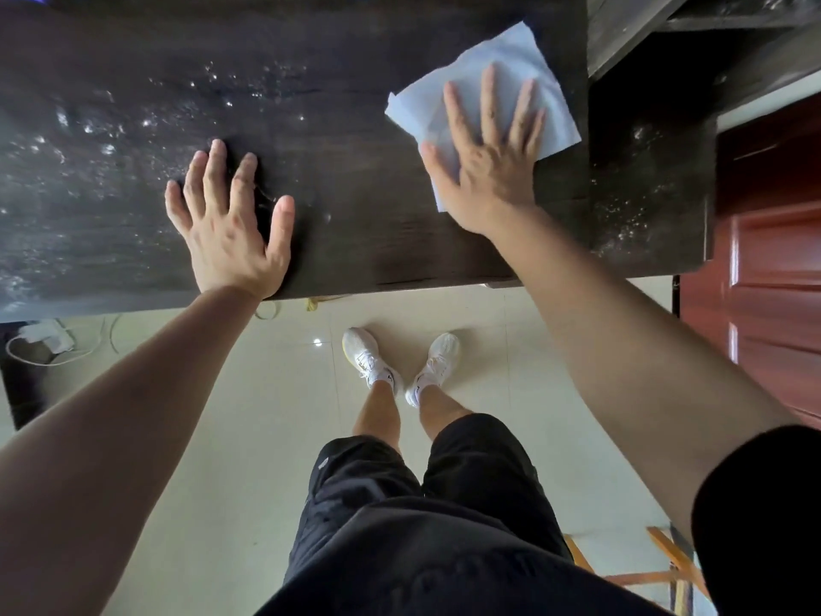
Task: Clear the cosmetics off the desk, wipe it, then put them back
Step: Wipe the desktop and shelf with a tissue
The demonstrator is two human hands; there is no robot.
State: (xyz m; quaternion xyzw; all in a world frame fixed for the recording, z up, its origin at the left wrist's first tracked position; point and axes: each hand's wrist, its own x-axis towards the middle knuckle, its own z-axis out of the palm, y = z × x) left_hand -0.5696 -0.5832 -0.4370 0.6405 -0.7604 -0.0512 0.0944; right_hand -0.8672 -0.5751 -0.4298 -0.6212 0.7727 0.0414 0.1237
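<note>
The dark desk [311, 104], bare of cosmetics under both hands, is being wiped. A white tissue [488, 82] is pressed flat beneath the spread right hand [488, 162]; the left hand [226, 224], spread and empty, braces alongside. Speckled patches beyond the left hand probably need wiping next.

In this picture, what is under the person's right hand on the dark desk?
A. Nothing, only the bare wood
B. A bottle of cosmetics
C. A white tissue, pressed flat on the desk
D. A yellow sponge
C. The right hand lies spread, palm down, on a white tissue near the right end of the desk, while the left hand rests flat on bare wood.
</note>
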